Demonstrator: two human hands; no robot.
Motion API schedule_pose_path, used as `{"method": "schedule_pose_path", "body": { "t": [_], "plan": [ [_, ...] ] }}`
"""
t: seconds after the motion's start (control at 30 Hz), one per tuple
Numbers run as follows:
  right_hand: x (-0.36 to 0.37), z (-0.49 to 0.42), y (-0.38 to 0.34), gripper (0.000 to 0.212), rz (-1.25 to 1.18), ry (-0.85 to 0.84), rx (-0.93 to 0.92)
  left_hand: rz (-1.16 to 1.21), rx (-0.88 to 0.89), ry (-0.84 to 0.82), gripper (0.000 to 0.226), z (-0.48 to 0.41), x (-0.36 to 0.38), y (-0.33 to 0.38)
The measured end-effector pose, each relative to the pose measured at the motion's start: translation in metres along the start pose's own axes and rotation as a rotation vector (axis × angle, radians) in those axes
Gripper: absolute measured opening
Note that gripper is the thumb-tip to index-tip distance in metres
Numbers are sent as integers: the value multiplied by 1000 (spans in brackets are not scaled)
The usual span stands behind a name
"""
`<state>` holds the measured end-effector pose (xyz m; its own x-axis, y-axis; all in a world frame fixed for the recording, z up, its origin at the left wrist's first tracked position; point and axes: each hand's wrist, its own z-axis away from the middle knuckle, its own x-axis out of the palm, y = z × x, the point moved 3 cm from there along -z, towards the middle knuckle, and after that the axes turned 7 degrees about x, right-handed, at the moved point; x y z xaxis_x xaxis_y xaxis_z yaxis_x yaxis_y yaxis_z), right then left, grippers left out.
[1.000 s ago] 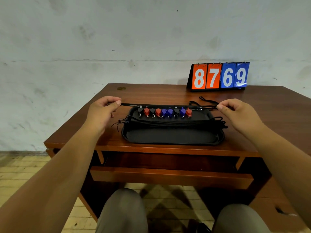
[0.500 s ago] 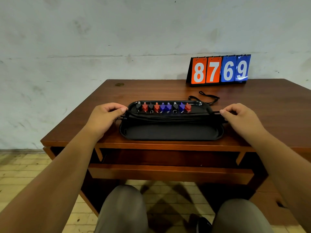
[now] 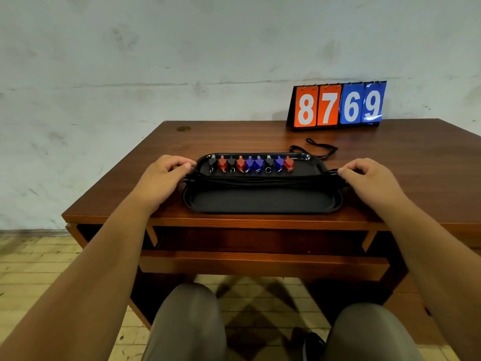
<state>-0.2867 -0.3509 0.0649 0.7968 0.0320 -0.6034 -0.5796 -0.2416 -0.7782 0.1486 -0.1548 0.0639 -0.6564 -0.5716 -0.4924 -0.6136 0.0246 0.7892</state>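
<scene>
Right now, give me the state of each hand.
Left hand: pinches the black cords at the left end of the tray.
Right hand: pinches the same cords at the right end.

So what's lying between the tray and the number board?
A loose black cord lies on the table there, shown in the head view.

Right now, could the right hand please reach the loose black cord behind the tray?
Probably yes: the loose cord lies on bare table behind the tray, nothing between, but the right hand must first release the cord bundle it pinches.
</scene>
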Motion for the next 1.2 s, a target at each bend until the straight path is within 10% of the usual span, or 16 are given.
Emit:
{"method": "schedule_pose_path", "body": {
  "t": [0.87,1.2],
  "plan": [
    [-13,-14,-7,24,-149,-152,145,-295,103,39,27,-12,14,45],
    [-29,-81,13,17,33,-145,133,-349,217,-262,25,-76,105,130]
  ]
}}
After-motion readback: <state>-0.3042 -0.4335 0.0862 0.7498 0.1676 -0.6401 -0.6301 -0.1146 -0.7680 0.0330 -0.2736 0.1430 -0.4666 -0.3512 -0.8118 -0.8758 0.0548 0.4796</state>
